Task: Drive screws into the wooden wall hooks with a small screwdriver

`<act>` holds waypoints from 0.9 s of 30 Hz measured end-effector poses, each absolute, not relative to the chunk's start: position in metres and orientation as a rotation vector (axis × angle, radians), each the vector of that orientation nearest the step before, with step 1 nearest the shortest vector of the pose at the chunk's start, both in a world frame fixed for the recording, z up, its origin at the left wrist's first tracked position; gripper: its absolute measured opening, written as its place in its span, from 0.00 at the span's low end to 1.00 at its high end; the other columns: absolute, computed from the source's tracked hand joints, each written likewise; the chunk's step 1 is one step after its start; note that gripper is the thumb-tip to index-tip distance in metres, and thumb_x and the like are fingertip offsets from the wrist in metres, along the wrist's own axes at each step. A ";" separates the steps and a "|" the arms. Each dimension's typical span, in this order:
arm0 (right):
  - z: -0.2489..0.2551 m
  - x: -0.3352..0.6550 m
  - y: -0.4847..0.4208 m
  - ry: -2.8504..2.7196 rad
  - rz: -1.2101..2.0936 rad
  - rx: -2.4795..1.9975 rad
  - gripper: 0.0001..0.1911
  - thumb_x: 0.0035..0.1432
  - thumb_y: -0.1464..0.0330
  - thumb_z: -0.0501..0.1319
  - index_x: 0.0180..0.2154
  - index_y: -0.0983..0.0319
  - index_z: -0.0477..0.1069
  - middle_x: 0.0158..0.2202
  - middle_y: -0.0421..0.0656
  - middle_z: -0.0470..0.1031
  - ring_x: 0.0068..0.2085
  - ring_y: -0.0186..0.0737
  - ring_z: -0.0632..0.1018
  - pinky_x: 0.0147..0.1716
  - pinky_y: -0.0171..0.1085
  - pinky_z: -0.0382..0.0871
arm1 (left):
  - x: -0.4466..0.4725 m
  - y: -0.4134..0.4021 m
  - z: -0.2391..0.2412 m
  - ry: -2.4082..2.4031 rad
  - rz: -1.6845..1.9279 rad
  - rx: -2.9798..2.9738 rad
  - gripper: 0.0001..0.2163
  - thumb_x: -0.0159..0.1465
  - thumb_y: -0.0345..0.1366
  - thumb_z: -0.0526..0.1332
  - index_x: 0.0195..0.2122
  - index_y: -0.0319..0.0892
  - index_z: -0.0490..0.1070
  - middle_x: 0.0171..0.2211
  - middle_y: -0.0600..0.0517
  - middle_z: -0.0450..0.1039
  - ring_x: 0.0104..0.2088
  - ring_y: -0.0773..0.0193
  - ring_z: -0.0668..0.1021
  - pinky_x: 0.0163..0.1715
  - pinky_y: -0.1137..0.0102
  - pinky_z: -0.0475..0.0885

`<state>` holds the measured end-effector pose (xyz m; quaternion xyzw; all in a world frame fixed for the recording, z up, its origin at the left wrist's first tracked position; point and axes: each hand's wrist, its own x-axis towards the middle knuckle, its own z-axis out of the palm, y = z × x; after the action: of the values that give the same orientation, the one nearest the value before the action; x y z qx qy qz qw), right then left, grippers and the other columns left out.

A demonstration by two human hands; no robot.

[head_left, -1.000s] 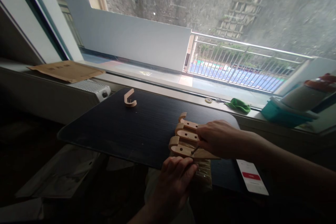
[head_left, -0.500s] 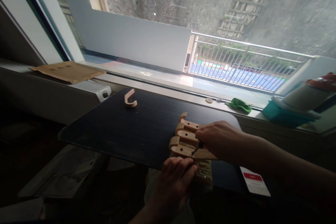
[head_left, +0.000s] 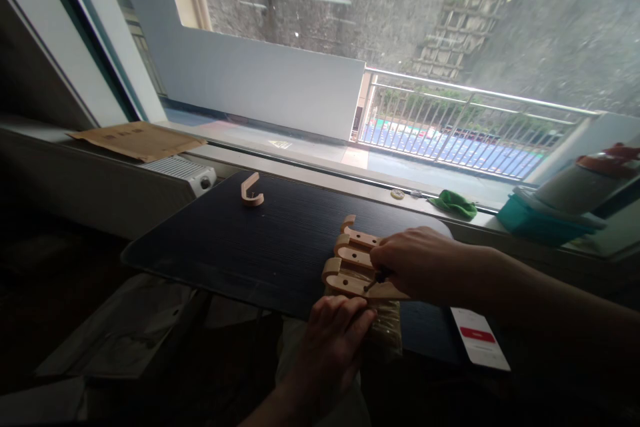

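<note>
Mostly hidden, dark tool (head_left: 382, 275) in clenched right hand (head_left: 413, 257); left hand (head_left: 337, 327) at wooden hooks (head_left: 354, 285), grip unclear.

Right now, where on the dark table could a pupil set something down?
The table is bare between the lone hook, the three grouped hooks and its left corner. Crowded: around the grouped hooks, with left hand, right hand and phone.

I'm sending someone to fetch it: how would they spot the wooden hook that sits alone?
Start with the dark table. Near its far left corner sits a pale, curved wooden hook. Unlike the three similar hooks grouped beside the left hand and right hand, it has no hook next to it.
</note>
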<state>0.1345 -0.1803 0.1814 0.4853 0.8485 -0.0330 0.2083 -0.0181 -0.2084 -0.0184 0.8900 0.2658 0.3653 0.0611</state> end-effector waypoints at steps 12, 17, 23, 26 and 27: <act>0.163 0.129 -0.165 2.347 0.059 1.476 0.13 0.59 0.67 0.51 0.35 0.62 0.73 0.27 0.45 0.75 0.28 0.42 0.76 0.22 0.34 0.57 | -0.020 -0.208 -0.021 0.774 1.106 2.678 0.20 0.60 0.26 0.56 0.54 0.41 0.64 0.51 0.48 0.66 0.50 0.55 0.65 0.52 0.59 0.58; 0.167 0.128 -0.166 2.368 0.140 1.482 0.12 0.57 0.65 0.54 0.40 0.62 0.71 0.26 0.44 0.75 0.27 0.42 0.76 0.21 0.34 0.55 | -0.021 -0.208 -0.020 0.777 1.104 2.669 0.20 0.60 0.26 0.55 0.54 0.42 0.64 0.51 0.48 0.66 0.49 0.56 0.65 0.52 0.59 0.58; 0.182 0.121 -0.174 2.386 -0.009 1.326 0.08 0.53 0.76 0.56 0.31 0.61 0.72 0.29 0.43 0.75 0.30 0.37 0.75 0.22 0.33 0.53 | -0.020 -0.208 -0.021 0.776 1.069 2.640 0.21 0.59 0.25 0.55 0.55 0.43 0.63 0.52 0.49 0.65 0.50 0.56 0.64 0.52 0.60 0.58; 0.174 0.125 -0.173 2.460 -0.052 1.331 0.07 0.55 0.74 0.56 0.28 0.62 0.71 0.29 0.43 0.75 0.31 0.37 0.76 0.24 0.33 0.54 | -0.019 -0.208 -0.021 0.781 1.056 2.633 0.22 0.59 0.25 0.56 0.55 0.42 0.63 0.52 0.49 0.65 0.50 0.56 0.64 0.52 0.60 0.57; 0.170 0.128 -0.172 2.462 -0.054 1.352 0.07 0.55 0.73 0.56 0.28 0.62 0.71 0.29 0.43 0.75 0.31 0.37 0.76 0.24 0.33 0.55 | -0.019 -0.207 -0.021 0.780 1.057 2.635 0.22 0.59 0.25 0.56 0.55 0.42 0.63 0.52 0.49 0.65 0.50 0.56 0.64 0.52 0.60 0.57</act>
<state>0.1276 -0.1724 0.1697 0.4747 0.8643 -0.0188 0.1651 -0.0194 -0.2075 -0.0206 0.8906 0.2638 0.3572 0.0986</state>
